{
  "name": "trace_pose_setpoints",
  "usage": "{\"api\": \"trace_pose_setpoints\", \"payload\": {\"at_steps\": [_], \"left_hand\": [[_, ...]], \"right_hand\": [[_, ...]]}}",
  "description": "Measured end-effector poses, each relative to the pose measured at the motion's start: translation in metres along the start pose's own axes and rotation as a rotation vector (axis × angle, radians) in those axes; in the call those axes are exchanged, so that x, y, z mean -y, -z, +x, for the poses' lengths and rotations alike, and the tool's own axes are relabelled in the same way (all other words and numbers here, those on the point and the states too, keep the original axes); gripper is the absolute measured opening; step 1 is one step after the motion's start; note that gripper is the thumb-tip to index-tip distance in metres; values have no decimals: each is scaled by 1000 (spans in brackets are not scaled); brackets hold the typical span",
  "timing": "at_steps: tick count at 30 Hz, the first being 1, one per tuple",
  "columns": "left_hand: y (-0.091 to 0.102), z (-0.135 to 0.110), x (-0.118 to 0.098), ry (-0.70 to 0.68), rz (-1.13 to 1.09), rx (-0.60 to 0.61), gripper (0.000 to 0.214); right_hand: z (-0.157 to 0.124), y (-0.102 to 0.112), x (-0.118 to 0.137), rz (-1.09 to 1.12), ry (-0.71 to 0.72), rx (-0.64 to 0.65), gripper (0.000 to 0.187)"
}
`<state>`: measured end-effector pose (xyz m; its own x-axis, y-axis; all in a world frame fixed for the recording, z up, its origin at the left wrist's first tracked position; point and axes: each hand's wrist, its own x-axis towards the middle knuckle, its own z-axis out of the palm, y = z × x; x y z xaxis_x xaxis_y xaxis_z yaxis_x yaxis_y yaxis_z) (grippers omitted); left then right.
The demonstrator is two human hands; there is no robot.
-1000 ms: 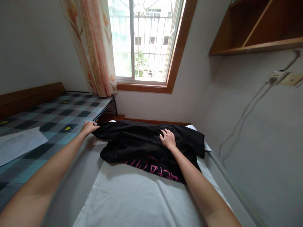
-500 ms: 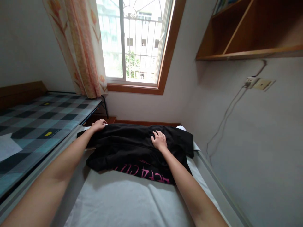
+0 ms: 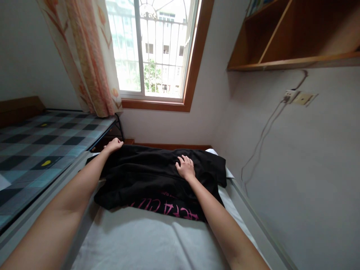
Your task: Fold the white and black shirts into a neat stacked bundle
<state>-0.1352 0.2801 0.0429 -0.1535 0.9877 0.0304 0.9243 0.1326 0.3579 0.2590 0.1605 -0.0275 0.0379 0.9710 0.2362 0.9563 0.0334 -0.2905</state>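
black T-shirt (image 3: 146, 176): centre frame, on bed (image 3: 140, 240)
left hand (image 3: 113, 145): curled, gripping its upper-left edge
right hand (image 3: 185, 167): open flat, pressing it
handling: likely soft, limp; pinch edges

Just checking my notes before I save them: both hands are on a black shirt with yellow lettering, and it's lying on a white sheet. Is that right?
Not quite. The lettering on the black shirt is pink, not yellow, as the head view shows. The rest holds: the left hand and the right hand are both on it, and it lies on the white sheet.
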Motion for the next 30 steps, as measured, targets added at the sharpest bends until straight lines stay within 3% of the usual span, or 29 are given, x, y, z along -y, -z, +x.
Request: {"api": "trace_pose_setpoints", "payload": {"at_steps": [4, 6, 8, 11, 14, 18, 22, 26, 30], "left_hand": [[14, 2, -5, -91, -319, 225, 34], [21, 2, -7, -171, -404, 254, 34], [25, 2, -8, -223, -328, 138, 26], [22, -2, -7, -266, -36, -115, 22], [8, -13, -6, -254, 234, -211, 29], [-14, -33, -15, -250, 362, -124, 30], [-30, -60, -40, -417, 191, 23, 34], [-42, -101, -56, -633, 18, 224, 38], [-51, -148, -48, -729, 5, 163, 38]], "right_hand": [[0, 0, 0, -1, 1, -5, 47], [0, 0, 0, -1, 3, -6, 47], [-1, 1, 0, -2, 4, -6, 47], [-2, 3, 1, -6, 9, -10, 47], [-2, 3, 2, -9, 15, -8, 47], [-2, 2, 2, -12, 16, 3, 48], [-1, 3, 2, -10, 12, 5, 48], [-2, 4, 3, -10, 10, 2, 47], [-2, 4, 3, -6, 1, 10, 47]]}}
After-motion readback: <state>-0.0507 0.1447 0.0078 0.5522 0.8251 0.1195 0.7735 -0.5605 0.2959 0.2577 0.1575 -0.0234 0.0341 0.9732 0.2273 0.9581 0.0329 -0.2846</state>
